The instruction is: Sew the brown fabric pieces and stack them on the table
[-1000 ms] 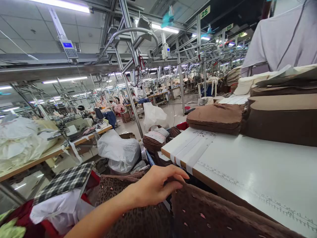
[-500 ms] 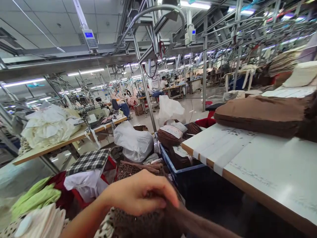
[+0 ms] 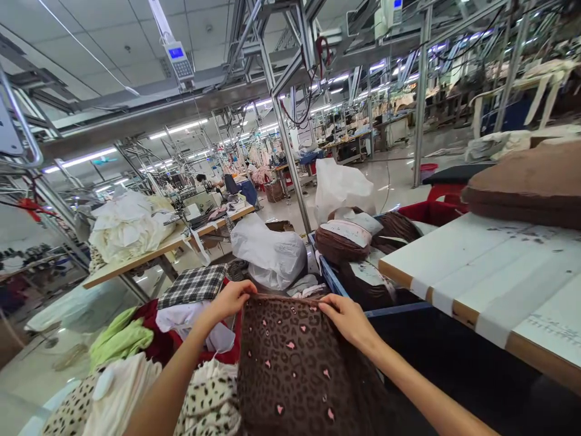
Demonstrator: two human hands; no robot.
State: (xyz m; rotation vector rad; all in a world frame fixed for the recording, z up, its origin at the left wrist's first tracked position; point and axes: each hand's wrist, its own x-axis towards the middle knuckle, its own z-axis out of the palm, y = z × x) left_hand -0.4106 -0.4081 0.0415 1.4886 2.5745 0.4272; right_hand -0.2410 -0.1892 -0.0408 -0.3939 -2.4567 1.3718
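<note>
Brown leopard-print cloth [image 3: 288, 366] spans the gap between the two hands, low in the middle of the view, its pink-flecked face turned up towards the wearer. Left hand [image 3: 236, 298] pinches the far edge at its left corner, thumb against fingers; right hand [image 3: 345, 318] grips the same edge near its right end. That edge, then, is the line the hands share: it runs almost straight across from one to the other, and the body of the cloth lies from it towards the wearer, below and between both forearms. Neither hand is nearer, as each touches the cloth. From the held edge the piece points down and back to the wearer, its visible part longer that way than across; the near end runs out of the picture, so its full long axis cannot be told. On the right a darker fold slopes away under the right hand, and whether the underside rests on anything is hidden. Right of the cloth and beyond it is the blue rim of a crate [image 3: 333, 280], with the white bench [image 3: 476, 257] farther right; the checked pad [image 3: 194, 284] sits beyond the left forearm.
</note>
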